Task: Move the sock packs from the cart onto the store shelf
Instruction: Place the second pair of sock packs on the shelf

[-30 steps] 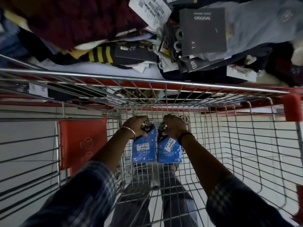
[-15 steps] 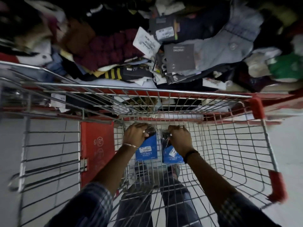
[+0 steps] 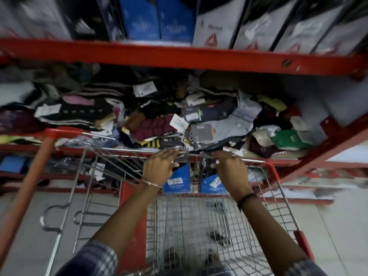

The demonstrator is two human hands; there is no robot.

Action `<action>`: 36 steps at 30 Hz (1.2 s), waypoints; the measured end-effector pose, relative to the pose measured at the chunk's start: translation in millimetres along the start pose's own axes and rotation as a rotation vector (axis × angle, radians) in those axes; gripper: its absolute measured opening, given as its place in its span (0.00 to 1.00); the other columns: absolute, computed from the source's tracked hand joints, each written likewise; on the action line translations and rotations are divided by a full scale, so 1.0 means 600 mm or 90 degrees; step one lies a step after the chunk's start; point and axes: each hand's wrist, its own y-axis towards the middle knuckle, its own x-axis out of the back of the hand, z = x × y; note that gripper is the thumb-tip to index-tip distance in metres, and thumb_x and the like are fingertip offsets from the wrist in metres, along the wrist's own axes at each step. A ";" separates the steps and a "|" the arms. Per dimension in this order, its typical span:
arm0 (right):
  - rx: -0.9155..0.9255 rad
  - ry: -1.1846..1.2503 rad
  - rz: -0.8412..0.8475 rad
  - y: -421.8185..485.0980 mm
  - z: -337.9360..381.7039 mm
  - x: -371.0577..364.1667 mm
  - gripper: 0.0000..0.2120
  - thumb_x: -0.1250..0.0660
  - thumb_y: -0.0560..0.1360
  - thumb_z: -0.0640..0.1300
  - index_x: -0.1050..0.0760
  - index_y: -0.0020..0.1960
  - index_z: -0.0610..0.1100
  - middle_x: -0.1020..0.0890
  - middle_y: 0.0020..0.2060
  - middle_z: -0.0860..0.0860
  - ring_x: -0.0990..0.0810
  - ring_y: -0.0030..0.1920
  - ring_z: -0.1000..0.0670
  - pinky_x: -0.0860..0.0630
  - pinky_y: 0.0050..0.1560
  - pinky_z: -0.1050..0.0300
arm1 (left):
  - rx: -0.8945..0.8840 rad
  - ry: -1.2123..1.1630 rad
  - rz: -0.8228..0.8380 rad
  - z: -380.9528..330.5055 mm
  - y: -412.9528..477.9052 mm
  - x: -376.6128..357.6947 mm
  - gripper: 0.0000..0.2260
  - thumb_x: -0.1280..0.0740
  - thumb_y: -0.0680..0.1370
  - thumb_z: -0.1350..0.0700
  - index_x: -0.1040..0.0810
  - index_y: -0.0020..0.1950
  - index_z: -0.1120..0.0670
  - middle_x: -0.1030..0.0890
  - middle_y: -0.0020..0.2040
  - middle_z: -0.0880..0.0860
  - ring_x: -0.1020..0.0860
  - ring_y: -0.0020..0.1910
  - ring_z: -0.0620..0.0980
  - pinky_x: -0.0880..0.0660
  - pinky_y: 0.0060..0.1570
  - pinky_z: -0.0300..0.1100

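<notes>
Red shelving (image 3: 179, 56) fills the whole upper half of the frame, its top beam running edge to edge with boxed stock standing above it, blue boxes (image 3: 157, 16) at upper centre among white ones. Below that beam, the open bay is crammed: a loose heap of clothing and tagged packs (image 3: 159, 116) spreads across the middle of the frame, with a little bare back wall showing only at the upper right of the bay. The wire cart (image 3: 199, 226) sits at lower centre, its far rim pressed up close to the shelf's front edge, red handle bar slanting down the left; the basket floor looks nearly bare, a few dark scraps too blurred to name. Pale floor lies open at lower left and lower right. And here at the cart's far rim, the left hand (image 3: 159, 166) has fingers wrapped round the top of the left sock pack (image 3: 178, 183), blue, hanging down just inside the rim; beside it, the right hand (image 3: 229, 168) grips the right sock pack (image 3: 211, 185) the same way, the two packs near each other but apart.
</notes>
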 end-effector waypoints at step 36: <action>0.248 0.192 -0.476 0.396 0.218 0.340 0.11 0.28 0.72 0.37 0.21 0.54 0.41 0.16 0.43 0.47 0.18 0.45 0.47 0.20 0.39 0.51 | -0.205 0.121 -0.473 0.108 0.390 0.436 0.14 0.39 0.75 0.59 0.21 0.58 0.60 0.19 0.56 0.56 0.22 0.57 0.51 0.32 0.64 0.43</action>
